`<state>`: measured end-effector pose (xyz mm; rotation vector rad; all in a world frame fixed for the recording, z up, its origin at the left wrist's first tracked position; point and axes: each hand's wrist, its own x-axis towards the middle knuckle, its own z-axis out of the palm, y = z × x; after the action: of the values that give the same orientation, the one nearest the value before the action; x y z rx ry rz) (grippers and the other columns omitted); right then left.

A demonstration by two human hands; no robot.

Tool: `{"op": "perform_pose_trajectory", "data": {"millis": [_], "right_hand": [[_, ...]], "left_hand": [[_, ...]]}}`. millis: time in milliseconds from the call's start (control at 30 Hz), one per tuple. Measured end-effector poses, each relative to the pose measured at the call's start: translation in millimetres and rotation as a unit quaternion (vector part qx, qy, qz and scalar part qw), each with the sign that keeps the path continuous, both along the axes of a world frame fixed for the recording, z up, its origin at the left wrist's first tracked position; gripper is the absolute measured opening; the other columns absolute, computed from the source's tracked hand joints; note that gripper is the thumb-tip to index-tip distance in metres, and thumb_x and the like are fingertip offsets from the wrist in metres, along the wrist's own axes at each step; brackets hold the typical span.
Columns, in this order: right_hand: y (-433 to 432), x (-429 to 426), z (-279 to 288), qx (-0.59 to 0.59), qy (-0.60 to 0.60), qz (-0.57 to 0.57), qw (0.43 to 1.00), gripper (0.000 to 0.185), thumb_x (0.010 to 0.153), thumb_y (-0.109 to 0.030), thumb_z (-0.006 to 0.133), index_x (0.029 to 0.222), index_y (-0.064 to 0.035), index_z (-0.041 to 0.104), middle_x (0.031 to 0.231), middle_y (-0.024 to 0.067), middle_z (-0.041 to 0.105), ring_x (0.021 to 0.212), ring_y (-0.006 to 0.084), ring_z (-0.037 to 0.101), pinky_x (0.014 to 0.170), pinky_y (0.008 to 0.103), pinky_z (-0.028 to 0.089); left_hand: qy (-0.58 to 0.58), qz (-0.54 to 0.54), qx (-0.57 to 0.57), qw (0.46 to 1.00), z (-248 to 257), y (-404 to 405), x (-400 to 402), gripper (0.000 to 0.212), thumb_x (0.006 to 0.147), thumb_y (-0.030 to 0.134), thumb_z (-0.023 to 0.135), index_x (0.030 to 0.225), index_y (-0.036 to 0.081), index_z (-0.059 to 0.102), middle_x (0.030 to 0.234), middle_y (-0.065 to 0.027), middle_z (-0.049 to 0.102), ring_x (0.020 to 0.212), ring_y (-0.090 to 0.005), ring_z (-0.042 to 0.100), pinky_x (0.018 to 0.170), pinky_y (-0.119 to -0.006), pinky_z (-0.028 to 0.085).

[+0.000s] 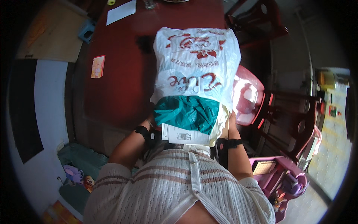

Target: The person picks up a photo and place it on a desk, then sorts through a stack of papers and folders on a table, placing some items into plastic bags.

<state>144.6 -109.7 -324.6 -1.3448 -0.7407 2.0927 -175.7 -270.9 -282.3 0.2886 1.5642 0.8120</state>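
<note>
A white plastic bag (195, 61) with red print is held up in front of me, over the near right part of the table. A crumpled green plastic bag (187, 112) sticks out at its near end. Below that, white papers (190, 136) with print and a cream-coloured crumpled material (221, 126) show. My right hand (232, 119) is at the bag's right edge, its fingers mostly hidden behind the bag. On the left side, my left hand (152, 119) is in shadow and largely covered by the bags, so its grip cannot be seen.
The dark red table (117, 92) bears a small red-edged card (98, 66), a white sheet (121, 12) and a glass (149, 4). Wooden chairs (296, 123) and a glossy red seat (247, 95) stand at the right. A pink shelf unit (268, 179) is at the lower right, a green sofa (81, 156) at the lower left.
</note>
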Motion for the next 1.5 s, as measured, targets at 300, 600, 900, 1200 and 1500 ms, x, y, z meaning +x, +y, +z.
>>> {"op": "perform_pose_trajectory", "data": {"millis": [300,600,900,1200,1500], "right_hand": [[-5.1,2.8,-35.5,-0.241,0.26,-0.039,0.934,0.037,0.092,-0.023,0.041,0.118,0.0012,0.051,0.103,0.0149,0.062,0.09,0.0274,0.062,0.079,0.0391,0.051],[36.8,-14.3,2.1,0.461,-0.064,0.174,0.867,0.112,0.034,-0.034,0.09,0.13,-0.0038,0.041,0.119,0.0103,0.055,0.108,0.0232,0.054,0.093,0.0346,0.043],[62.0,-61.2,74.2,0.444,0.021,0.116,0.888,0.088,0.049,-0.016,0.087,0.127,-0.0048,0.046,0.113,0.0068,0.06,0.099,0.0173,0.057,0.087,0.0304,0.046],[118.7,-119.8,124.8,0.165,0.132,0.132,0.969,0.028,0.084,-0.017,0.06,0.102,0.0051,0.061,0.091,0.0084,0.064,0.077,0.0142,0.062,0.069,0.0284,0.051],[161.7,-175.0,153.4,0.128,0.083,0.121,0.981,0.036,0.096,-0.015,0.034,0.107,0.0141,0.05,0.094,0.0219,0.06,0.07,0.0278,0.066,0.061,0.0302,0.058]], "left_hand": [[-0.061,0.04,0.009,0.997,19.6,10.8,-9.3,0.051,0.094,0.038,0.03,0.132,0.004,0.036,0.136,-0.0113,0.036,0.122,-0.03,0.034,0.103,-0.045,0.026],[-0.155,0.139,0.06,0.976,12.7,13.0,-2.1,0.054,0.094,0.039,0.027,0.134,0.004,0.033,0.139,-0.0124,0.032,0.125,-0.0318,0.029,0.105,-0.048,0.022],[-0.305,0.273,0.123,0.904,54.8,39.4,-16.7,0.057,0.094,0.04,0.024,0.136,0.003,0.03,0.142,-0.0135,0.027,0.129,-0.0337,0.023,0.106,-0.051,0.018],[-0.468,0.43,0.154,0.757,125.4,98.5,-25.5,0.059,0.094,0.041,0.021,0.138,0.002,0.026,0.145,-0.0145,0.022,0.133,-0.0356,0.018,0.108,-0.054,0.014],[-0.413,0.323,0.187,0.83,132.9,139.4,-33.4,0.059,0.095,0.039,0.016,0.141,0.003,0.019,0.148,-0.0155,0.014,0.136,-0.0382,0.009,0.109,-0.058,0.003]]}}
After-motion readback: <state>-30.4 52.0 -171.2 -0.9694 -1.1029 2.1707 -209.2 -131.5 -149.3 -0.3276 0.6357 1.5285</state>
